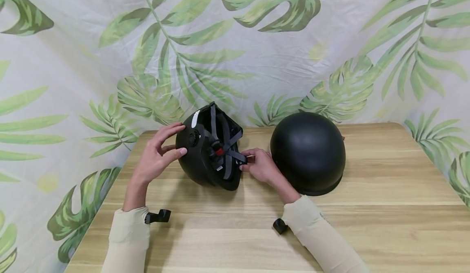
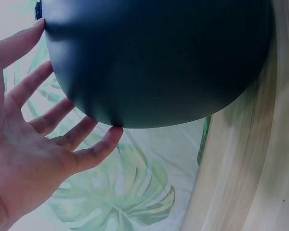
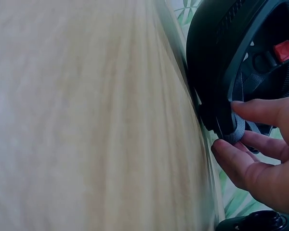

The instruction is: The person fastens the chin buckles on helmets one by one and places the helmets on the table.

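Observation:
A black helmet (image 1: 196, 171) leans on its side on the table, its inside turned right. Inside are grey straps and a red buckle piece (image 1: 219, 152), also seen in the right wrist view; a round black knob (image 1: 193, 137) sits on the shell. My left hand (image 1: 156, 158) touches the outer shell with spread fingertips and thumb, the palm apart from the shell in the left wrist view. At the helmet's right edge, my right hand (image 1: 261, 166) pinches a grey strap (image 3: 239, 130) between thumb and fingers.
A second black helmet (image 1: 306, 150) stands dome up, just right of my right hand. The wooden table (image 1: 220, 232) ends at a leaf-patterned cloth (image 1: 257, 61) behind and beside it. Small black mounts (image 1: 158, 216) stick out from both sleeves.

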`<state>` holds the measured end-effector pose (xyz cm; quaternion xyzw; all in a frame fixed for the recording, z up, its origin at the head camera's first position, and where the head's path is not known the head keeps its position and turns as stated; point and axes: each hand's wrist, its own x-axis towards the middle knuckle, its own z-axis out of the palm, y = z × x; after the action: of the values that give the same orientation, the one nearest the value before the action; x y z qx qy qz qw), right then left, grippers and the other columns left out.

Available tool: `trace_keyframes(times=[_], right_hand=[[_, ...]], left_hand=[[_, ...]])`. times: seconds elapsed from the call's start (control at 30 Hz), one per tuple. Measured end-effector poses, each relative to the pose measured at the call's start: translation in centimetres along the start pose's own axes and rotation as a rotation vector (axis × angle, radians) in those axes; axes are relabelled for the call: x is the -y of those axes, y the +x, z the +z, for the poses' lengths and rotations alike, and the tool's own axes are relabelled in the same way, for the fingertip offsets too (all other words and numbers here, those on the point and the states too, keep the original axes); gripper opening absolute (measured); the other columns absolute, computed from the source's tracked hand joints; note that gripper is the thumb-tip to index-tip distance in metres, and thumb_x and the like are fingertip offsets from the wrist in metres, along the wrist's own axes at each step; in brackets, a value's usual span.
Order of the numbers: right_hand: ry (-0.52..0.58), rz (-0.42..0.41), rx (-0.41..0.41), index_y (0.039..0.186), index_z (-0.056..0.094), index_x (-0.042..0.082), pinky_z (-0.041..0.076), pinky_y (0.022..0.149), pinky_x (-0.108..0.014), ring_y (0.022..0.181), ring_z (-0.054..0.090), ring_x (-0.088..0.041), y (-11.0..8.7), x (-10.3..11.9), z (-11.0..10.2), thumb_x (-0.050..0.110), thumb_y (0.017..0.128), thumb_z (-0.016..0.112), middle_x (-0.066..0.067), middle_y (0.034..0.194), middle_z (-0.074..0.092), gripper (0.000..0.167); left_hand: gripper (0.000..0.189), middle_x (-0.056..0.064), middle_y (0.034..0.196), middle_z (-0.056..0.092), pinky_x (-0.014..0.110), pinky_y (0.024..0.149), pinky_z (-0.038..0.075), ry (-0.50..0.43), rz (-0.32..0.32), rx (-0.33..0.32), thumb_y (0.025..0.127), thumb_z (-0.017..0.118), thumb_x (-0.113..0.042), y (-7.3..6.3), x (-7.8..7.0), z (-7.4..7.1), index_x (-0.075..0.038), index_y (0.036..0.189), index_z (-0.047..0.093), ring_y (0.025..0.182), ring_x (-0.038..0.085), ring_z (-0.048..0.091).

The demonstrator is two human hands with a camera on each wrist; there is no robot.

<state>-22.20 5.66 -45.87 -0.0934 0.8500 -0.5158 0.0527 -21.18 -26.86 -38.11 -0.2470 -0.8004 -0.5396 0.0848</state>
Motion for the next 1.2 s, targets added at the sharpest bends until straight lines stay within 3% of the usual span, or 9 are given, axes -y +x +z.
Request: trace_keyframes(times=[0.33, 0.57, 0.77, 1.07, 1.2], right_hand=[[0.075, -0.004, 0.045, 0.133, 0.071, -0.001, 0.056, 0.096, -0.036, 0.115, 0.073, -0.028, 0.0, 0.3, -0.3, 0.002, 0.089, 0.082, -0.016, 0.124, 0.074, 0.046], [0.024, -0.058, 0.065, 0.143, 0.061, -0.005, 0.052, 0.109, -0.049, 0.131, 0.063, -0.037, -0.5, 1.5, -1.1, 0.01, 0.095, 0.079, -0.02, 0.14, 0.065, 0.054], [0.06, -0.145, 0.058, 0.15, 0.056, 0.001, 0.049, 0.113, -0.052, 0.138, 0.057, -0.036, -1.6, 4.0, -2.2, 0.02, 0.101, 0.073, -0.017, 0.149, 0.059, 0.055], [0.122, -0.29, 0.011, 0.151, 0.057, 0.012, 0.052, 0.111, -0.041, 0.134, 0.058, -0.024, -2.7, 9.2, -3.0, 0.029, 0.103, 0.072, -0.01, 0.148, 0.058, 0.053], [0.098, -0.35, 0.019, 0.151, 0.056, 0.008, 0.053, 0.11, -0.039, 0.133, 0.059, -0.026, -2.7, 11.4, -2.9, 0.028, 0.102, 0.074, -0.013, 0.148, 0.057, 0.056]], left_hand=[[0.064, 0.016, 0.161, 0.043, 0.021, 0.099, 0.053, 0.008, 0.02, 0.026, 0.092, 0.073, 0.009, 0.1, 0.2, -0.3, -0.004, 0.153, 0.055, 0.145, 0.014, 0.043], [0.07, 0.011, 0.163, 0.042, 0.021, 0.101, 0.051, 0.017, -0.001, 0.049, 0.092, 0.074, 0.007, 0.0, 0.4, -0.4, -0.009, 0.157, 0.052, 0.15, 0.019, 0.042], [0.071, 0.011, 0.165, 0.041, 0.021, 0.104, 0.048, 0.009, -0.029, 0.047, 0.093, 0.074, 0.006, -0.2, 0.7, -0.4, -0.009, 0.158, 0.05, 0.152, 0.028, 0.04], [0.07, 0.015, 0.163, 0.041, 0.021, 0.104, 0.049, 0.011, -0.014, 0.033, 0.093, 0.075, 0.007, -0.2, 0.9, -0.3, -0.01, 0.157, 0.052, 0.148, 0.015, 0.043], [0.069, 0.014, 0.161, 0.043, 0.021, 0.104, 0.05, 0.007, -0.003, 0.024, 0.092, 0.076, 0.008, -0.1, 0.9, -0.4, -0.008, 0.156, 0.053, 0.147, 0.014, 0.044]])
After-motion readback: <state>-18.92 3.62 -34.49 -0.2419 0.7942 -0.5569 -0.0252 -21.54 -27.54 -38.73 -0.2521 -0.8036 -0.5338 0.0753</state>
